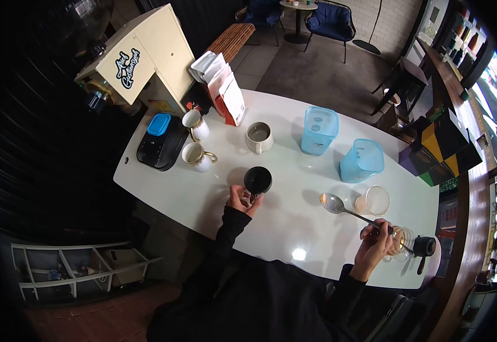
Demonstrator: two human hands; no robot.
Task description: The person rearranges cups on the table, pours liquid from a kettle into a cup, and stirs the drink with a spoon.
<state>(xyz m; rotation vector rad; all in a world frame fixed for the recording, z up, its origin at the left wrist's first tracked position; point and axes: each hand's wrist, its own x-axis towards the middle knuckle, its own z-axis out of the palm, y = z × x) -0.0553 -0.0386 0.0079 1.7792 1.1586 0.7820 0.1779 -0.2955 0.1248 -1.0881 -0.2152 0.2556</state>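
Note:
My left hand is closed round the lower side of a black cup at the near middle of the white table. At the right, my right hand grips the dark handle of a large metal spoon, whose bowl points left over the tabletop. Just beyond that hand is a glass jar, partly hidden by it. A small black pot-like vessel with a handle stands right of the jar. Behind the spoon is a clear plastic cup with pale contents.
Two blue translucent containers stand at the back right of the table. A grey-white mug is beyond the black cup. Two gold-handled cups, a black scale-like device, upright packets and a cream grinder-like machine occupy the left.

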